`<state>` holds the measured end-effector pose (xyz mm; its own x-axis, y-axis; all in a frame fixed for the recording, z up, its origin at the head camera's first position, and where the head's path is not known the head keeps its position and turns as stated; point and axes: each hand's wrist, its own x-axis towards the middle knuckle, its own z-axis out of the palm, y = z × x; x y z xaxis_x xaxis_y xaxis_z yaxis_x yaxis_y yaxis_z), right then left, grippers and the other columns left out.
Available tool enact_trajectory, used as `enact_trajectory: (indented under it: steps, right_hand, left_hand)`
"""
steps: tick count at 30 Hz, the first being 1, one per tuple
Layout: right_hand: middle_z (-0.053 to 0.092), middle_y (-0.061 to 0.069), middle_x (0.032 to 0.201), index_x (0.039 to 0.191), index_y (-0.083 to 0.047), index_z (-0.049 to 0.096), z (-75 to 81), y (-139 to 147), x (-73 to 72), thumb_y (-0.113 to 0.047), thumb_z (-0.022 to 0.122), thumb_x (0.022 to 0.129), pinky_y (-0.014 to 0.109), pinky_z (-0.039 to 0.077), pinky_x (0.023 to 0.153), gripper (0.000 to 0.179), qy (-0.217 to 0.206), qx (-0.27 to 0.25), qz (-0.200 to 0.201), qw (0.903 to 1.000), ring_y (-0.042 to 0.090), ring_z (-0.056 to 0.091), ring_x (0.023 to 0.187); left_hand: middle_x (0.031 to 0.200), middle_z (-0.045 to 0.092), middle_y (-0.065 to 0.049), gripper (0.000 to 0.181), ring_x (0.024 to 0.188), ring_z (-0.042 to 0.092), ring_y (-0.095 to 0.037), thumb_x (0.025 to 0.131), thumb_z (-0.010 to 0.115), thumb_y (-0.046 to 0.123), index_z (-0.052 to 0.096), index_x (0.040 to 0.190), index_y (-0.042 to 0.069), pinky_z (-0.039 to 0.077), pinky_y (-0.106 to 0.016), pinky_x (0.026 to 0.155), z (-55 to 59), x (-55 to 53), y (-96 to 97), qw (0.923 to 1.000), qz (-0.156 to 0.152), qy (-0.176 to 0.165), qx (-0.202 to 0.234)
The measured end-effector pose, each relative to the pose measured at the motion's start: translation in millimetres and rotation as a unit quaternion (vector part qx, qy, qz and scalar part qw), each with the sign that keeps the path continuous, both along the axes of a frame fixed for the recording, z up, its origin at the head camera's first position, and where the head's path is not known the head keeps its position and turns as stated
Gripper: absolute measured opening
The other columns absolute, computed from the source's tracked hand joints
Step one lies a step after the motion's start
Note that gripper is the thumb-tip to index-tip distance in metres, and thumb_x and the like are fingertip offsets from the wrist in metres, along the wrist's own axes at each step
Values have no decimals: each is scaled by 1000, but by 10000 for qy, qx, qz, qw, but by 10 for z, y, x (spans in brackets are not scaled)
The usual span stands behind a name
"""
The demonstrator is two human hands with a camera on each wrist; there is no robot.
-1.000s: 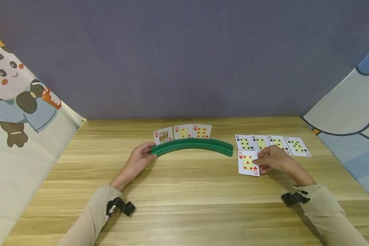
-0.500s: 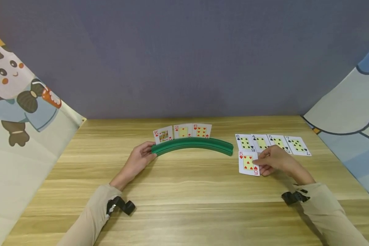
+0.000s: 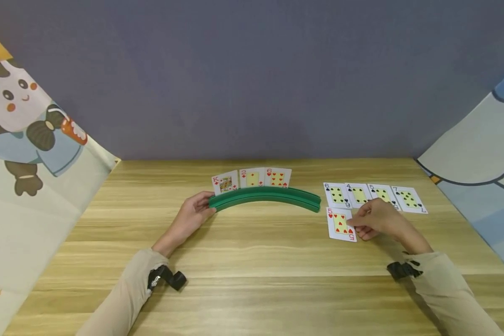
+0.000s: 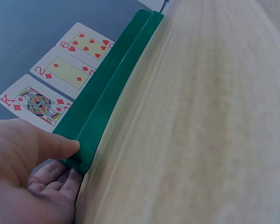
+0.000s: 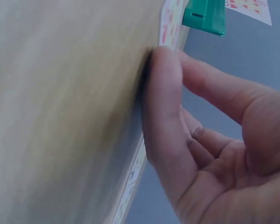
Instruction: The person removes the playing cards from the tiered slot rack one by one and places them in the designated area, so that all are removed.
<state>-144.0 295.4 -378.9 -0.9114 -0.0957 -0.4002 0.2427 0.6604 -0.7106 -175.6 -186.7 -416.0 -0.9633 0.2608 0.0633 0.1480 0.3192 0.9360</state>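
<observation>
In the head view the left hand (image 3: 190, 217) grips the left end of a curved green card holder (image 3: 264, 196). Its thumb lies on top and its other fingers are at the end and underneath, as the left wrist view shows. Standing in the holder are the king of diamonds (image 4: 36, 103), the two of diamonds (image 4: 63, 73) and the six of hearts (image 4: 87, 45). To the right of the holder, the right hand (image 3: 378, 219) pinches the right edge of a five of hearts (image 3: 339, 224) between thumb and index finger, close over the table. The remaining fingers are curled loosely.
Behind the right hand a row of spades lies face up on the wooden table (image 3: 252, 270): the six (image 3: 336, 195), four (image 3: 358, 194), five (image 3: 382, 193) and seven (image 3: 409, 199). A grey-blue panel (image 3: 260, 84) borders the back; printed panels flank both sides.
The right hand has drawn the five of hearts slightly toward the person, just off the near edge of the six of spades. The left hand keeps its grip on the card holder.
</observation>
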Motion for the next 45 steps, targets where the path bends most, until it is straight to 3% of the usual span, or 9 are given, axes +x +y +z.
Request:
enact_trajectory:
  steps: [5, 13, 22, 28, 34, 37, 41, 45]
  right_hand:
    - [71, 10, 76, 102, 8, 67, 29, 8, 7, -17, 74, 90, 35, 63, 60, 28, 233, -19, -23, 9997, 20, 70, 66]
    - [73, 18, 96, 113, 10, 66, 134, -66, 17, -19, 73, 92, 37, 64, 70, 36, 644, -922, 3, 9936, 21, 71, 79]
    - [72, 18, 89, 111, 10, 67, 306, -358, 48, -22, 74, 92, 43, 63, 72, 38, 1131, -1179, -79, 9865, 20, 71, 76]
    - [73, 20, 94, 112, 10, 67, 382, -555, 12, -19, 72, 93, 44, 63, 73, 35, 1542, -1367, 32, 9785, 23, 72, 78]
    - [72, 22, 102, 113, 6, 68, 441, -752, -80, -24, 72, 93, 41, 63, 77, 36, 1877, -1370, 58, 9726, 30, 72, 86]
    - [73, 16, 101, 113, 4, 69, 476, -837, -151, -24, 72, 93, 40, 62, 79, 34, 1973, -1549, 3, 9680, 32, 72, 89]
    - [75, 4, 96, 114, 5, 68, 558, -908, -255, -25, 72, 93, 37, 62, 79, 37, 2156, -1795, -87, 9598, 23, 72, 86]
    - [75, 5, 96, 112, 3, 70, 641, -999, -344, -27, 74, 91, 30, 62, 76, 37, 2513, -1817, -209, 9505, 16, 71, 82]
  left_hand:
    - [133, 59, -25, 45, 124, 57, -36, 93, 62, -4, 51, 137, -5, 49, -39, 106, 3, 7, -4, 10000, 5, 8, -27]
    - [134, 58, -26, 45, 125, 56, -37, 93, 61, -5, 51, 136, -6, 49, -34, 105, -2, 6, -1, 10000, -25, -8, 67]
    - [134, 59, -26, 45, 124, 57, -37, 93, 62, -5, 51, 136, -6, 50, -33, 104, 21, 0, -11, 9999, 22, -55, 93]
    - [134, 59, -25, 44, 124, 57, -36, 93, 62, -4, 52, 136, -5, 50, -32, 103, 8, 11, -5, 9999, 7, -87, 135]
    - [133, 59, -25, 44, 123, 58, -36, 92, 62, -5, 52, 136, -5, 51, -31, 102, -14, 9, 11, 9997, -7, -104, 200]
    - [133, 59, -25, 45, 124, 58, -36, 92, 62, -5, 52, 136, -5, 51, -31, 102, -29, 3, 16, 9998, -10, -109, 195]
    - [133, 59, -25, 45, 123, 58, -36, 92, 62, -5, 52, 136, -5, 51, -31, 102, -35, -2, 22, 9998, -36, -91, 169]
    - [132, 60, -24, 45, 123, 58, -35, 92, 62, -5, 52, 136, -4, 50, -34, 103, -24, 0, 17, 9999, 26, -55, 102]
